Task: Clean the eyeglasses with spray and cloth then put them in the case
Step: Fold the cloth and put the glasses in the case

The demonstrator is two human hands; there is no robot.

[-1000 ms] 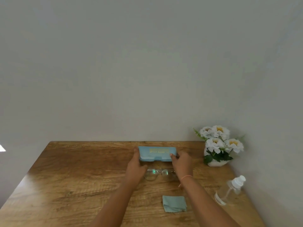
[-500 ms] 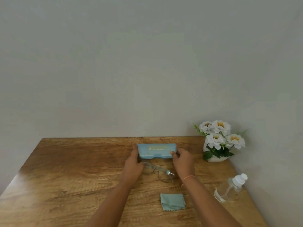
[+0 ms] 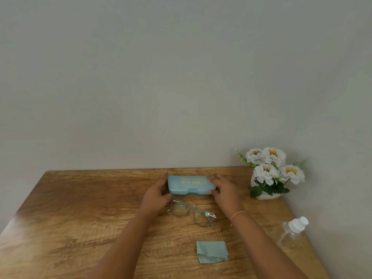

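Observation:
A light blue glasses case (image 3: 189, 185) with gold lettering lies closed near the back of the wooden table (image 3: 70, 214). My left hand (image 3: 156, 197) grips its left end and my right hand (image 3: 225, 192) grips its right end. Clear-framed eyeglasses (image 3: 192, 212) lie on the table just in front of the case, between my forearms. A folded pale green cloth (image 3: 211, 252) lies nearer to me. A clear spray bottle (image 3: 291, 231) with a white cap lies on its side at the right edge.
A white vase of white flowers (image 3: 270, 174) stands in the back right corner against the grey wall. The table's left half shows bare wood.
The view has tilted and the eyeglasses now lie angled, their right end nearer to me. Both hands stay on the ends of the case.

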